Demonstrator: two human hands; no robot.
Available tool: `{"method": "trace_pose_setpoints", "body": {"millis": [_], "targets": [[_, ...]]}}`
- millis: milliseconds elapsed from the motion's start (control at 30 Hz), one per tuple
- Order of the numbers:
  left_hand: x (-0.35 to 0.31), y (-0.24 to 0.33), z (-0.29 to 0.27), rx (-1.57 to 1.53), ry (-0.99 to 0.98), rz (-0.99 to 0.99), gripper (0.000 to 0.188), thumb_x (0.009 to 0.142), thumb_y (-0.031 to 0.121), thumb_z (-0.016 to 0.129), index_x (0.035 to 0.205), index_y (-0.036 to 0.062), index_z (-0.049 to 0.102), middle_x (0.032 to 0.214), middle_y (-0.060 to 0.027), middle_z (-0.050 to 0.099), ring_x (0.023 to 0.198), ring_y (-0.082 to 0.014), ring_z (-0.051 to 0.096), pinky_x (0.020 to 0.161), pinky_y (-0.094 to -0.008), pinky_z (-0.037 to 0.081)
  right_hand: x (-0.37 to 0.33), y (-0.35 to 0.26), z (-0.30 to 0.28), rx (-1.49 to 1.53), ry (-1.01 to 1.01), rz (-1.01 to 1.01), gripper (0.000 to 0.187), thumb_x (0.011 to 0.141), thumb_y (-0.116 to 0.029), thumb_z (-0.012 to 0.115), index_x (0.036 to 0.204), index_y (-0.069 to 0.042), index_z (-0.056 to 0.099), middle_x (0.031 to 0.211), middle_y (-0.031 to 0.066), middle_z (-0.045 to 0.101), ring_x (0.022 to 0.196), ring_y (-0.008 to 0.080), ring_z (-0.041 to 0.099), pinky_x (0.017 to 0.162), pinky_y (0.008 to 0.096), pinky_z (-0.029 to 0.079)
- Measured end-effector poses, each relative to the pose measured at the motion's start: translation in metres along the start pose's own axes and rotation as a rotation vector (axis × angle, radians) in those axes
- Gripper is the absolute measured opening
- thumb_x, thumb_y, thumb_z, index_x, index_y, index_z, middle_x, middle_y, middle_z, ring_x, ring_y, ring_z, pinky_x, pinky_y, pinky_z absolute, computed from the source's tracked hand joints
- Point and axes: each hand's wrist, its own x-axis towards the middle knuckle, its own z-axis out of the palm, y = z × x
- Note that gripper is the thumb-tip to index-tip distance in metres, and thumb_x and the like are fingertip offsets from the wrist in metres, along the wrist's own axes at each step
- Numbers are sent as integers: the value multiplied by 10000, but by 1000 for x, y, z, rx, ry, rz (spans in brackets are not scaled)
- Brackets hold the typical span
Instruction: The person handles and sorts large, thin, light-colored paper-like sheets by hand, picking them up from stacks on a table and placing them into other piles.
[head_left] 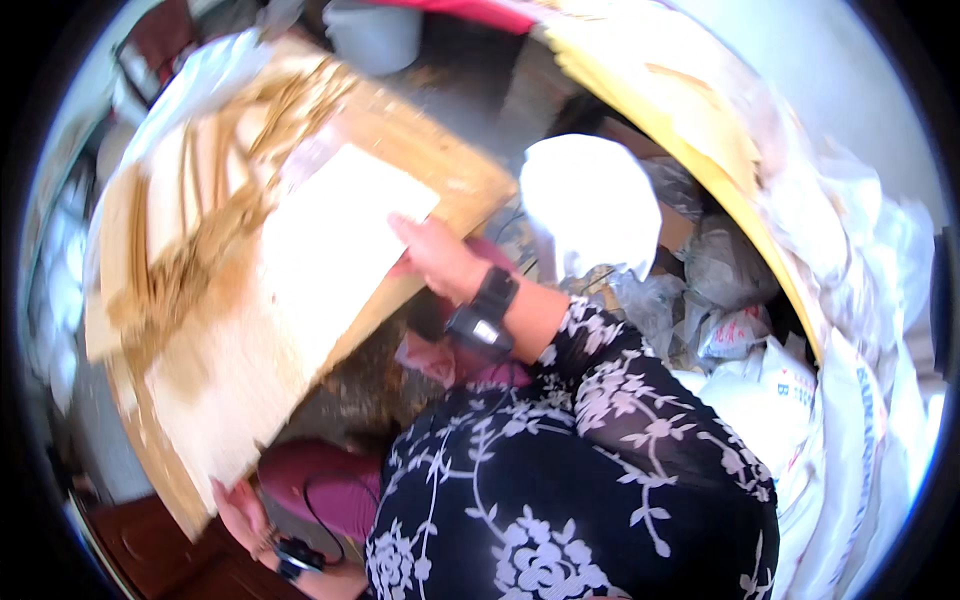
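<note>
A large pale sheet, apparently paper (300, 290), lies across the wooden table (455, 165) in front of me. My right hand (445, 258) grips its right end, thumb on top and the other fingers partly hidden at the edge. At the sheet's near left corner is my left hand (243, 515), its fingers closed on the edge, slightly blurred. Beyond the sheet, brown folded paper strips (190, 250) lie in stacks and crumpled rows.
A white bag-covered bundle (590, 205) stands right of the table. Farther right are clear plastic bags (730, 260) and white printed sacks (770, 395), under a curved yellow edge (700, 165). A pale bucket (373, 38) stands beyond the table.
</note>
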Motion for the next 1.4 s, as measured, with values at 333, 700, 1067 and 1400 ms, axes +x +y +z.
{"method": "trace_pose_setpoints", "body": {"millis": [333,700,1067,1400], "targets": [[-35,-13,39,402,22,98,479,992,452,544,1217,30,582,1048,-79,668,847,-171,625,698,-275,518,-37,-125,-235,-1303,850,-1054,340,814,-147,681,1154,-121,676,1167,114,674,1134,300,595,993,393,453],[-55,-18,72,761,123,-22,555,1021,432,408,1271,-59,475,1209,-179,544,1074,-265,518,902,-347,360,-79,-206,-384,-1887,1203,-453,384,887,-137,561,1224,-292,661,1191,0,676,1184,237,585,1058,488,368],[-121,-47,208,430,-808,-48,905,955,724,290,1533,28,258,1474,-265,424,1290,-356,510,973,-419,506,-92,-111,-85,-1357,-285,-1362,407,801,2,567,1058,-270,726,1271,22,650,1225,263,579,1114,485,349],[-105,-87,224,-31,-579,-387,763,979,586,456,1377,-65,465,1327,-213,581,1225,-276,569,1004,-384,480,-74,-54,-66,-1332,-592,-1181,342,707,1,633,912,-242,760,1240,19,654,1216,262,576,1014,400,482]]}}
